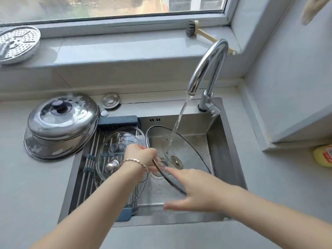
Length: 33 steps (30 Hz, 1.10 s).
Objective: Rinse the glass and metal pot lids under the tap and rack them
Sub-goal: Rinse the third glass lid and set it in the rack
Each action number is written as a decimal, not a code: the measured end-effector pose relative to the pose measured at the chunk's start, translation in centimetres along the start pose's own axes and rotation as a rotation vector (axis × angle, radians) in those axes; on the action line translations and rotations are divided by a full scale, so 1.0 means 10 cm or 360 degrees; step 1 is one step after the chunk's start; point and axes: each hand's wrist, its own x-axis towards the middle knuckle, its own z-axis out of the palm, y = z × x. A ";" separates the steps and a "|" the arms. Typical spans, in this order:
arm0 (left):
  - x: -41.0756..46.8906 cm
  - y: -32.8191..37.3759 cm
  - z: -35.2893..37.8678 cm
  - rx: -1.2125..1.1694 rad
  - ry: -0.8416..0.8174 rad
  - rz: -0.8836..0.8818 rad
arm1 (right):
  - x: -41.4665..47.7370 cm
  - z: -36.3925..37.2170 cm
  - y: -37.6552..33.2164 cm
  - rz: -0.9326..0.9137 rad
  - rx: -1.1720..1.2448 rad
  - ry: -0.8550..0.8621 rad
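Observation:
A glass lid (188, 146) with a metal rim is held tilted in the sink (222, 159) under the running tap (206, 69); the water stream strikes its upper face. My left hand (143, 155) grips the lid at its left rim. My right hand (195, 187) lies with straight fingers against the lid's near side. A second glass lid (115, 150) with a metal knob rests on the roll-up rack (89, 169) over the sink's left part. Two metal lids (61, 123) sit stacked on the counter at the left.
A small round metal cover (111, 100) lies behind the sink. A perforated steamer plate (17, 43) and a dish brush (197, 32) rest on the window sill. A yellow bottle (323, 155) shows at the right edge under a ledge.

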 end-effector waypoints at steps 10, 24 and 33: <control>0.03 0.05 0.27 -0.0456 -0.0431 -0.0153 | -0.01 -0.41 0.47 0.0172 -0.0167 0.0938; 0.27 -0.44 -0.01 -0.0807 -0.0323 -0.0619 | -0.06 -0.26 1.20 0.0802 0.2916 0.0893; -0.04 0.26 -0.41 -0.0700 -0.0225 -0.0068 | 0.50 0.43 1.09 0.1027 0.3249 0.0565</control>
